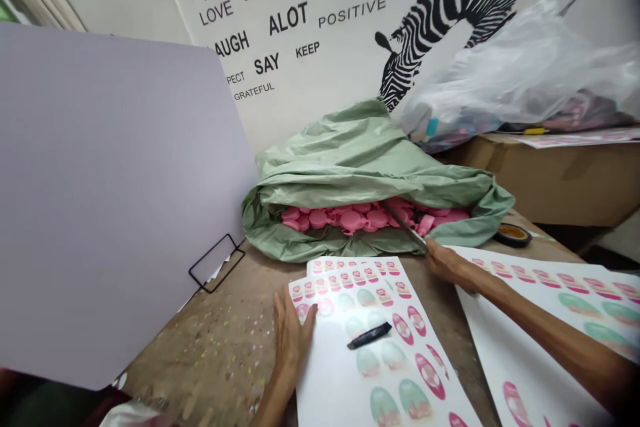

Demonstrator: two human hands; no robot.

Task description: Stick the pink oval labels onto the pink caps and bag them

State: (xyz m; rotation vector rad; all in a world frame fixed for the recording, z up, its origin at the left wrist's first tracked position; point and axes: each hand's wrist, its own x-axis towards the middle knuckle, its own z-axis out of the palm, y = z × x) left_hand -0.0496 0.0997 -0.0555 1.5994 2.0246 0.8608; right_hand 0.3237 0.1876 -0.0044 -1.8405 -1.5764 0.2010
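My left hand (291, 340) lies flat, fingers together, on the left edge of a sticker sheet (360, 353) printed with pink and green labels. A black pen-like tool (369, 335) rests on that sheet. My right hand (447, 263) reaches toward a green plastic bag (360, 160) full of pink caps (350, 219). Its fingers are closed on a thin metal blade or ruler (404, 225) that points into the bag's opening.
A second sticker sheet (550, 320) lies under my right forearm. A large grey board (110, 200) stands propped on a wire stand (216, 263) at left. A tape roll (512, 235), a cardboard box (560, 180) and a clear plastic bag (525, 73) sit at right.
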